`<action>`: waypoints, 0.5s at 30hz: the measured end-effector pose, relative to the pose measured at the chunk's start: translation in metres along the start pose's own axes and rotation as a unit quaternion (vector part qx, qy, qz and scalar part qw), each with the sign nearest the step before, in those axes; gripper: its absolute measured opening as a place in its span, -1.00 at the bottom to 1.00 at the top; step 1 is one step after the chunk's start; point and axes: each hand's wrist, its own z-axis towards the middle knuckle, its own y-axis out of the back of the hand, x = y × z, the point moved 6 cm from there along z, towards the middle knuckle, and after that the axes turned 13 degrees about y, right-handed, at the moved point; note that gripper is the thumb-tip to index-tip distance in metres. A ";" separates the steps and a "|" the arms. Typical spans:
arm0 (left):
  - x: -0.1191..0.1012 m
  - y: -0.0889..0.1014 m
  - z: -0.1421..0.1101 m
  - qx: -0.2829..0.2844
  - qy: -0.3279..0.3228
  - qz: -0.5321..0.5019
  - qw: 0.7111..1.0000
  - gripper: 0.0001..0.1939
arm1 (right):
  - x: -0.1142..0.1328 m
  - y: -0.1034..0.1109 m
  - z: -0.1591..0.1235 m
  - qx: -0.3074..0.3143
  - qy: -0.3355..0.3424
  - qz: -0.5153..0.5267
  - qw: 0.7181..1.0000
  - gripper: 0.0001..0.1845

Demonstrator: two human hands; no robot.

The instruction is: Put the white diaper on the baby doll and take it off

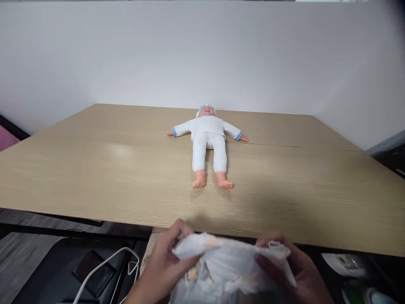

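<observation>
A soft white diaper (230, 261) with a small yellowish print hangs in front of the table's near edge, stretched between my two hands. On its left side my left hand (169, 257) is closed, the thumb lying over the near face. My right hand (289, 261) grips the opposite corner, where the material bunches up, and is slightly blurred. The lower part of the diaper runs out of the picture. Further back, a baby doll (209, 131) in white clothes and a printed cap lies face up on the wooden table (95, 177), arms spread and feet toward me.
A white wall (202, 50) rises behind the table. Below on the left, a dark phone (94, 272) lies on a black surface beside a white cable (104, 261). White items (344, 264) sit under the table's right side.
</observation>
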 end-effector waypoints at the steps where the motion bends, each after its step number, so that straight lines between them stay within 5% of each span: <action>1: -0.015 0.003 0.009 -0.010 -0.012 0.012 1.000 -0.60 | -0.002 0.007 0.011 -0.008 0.009 -0.002 1.000 -0.46; 6: -0.049 0.019 0.058 -0.036 -0.031 0.071 0.996 -0.60 | -0.016 0.015 0.068 0.005 0.058 0.020 0.998 -0.40; 10: -0.044 0.035 0.088 -0.047 -0.042 0.116 0.991 -0.57 | -0.021 0.001 0.100 0.007 0.115 0.026 0.993 -0.39; 15: -0.029 0.057 0.109 -0.109 -0.056 0.178 0.976 -0.65 | -0.024 -0.012 0.127 0.031 0.208 -0.103 0.972 -0.54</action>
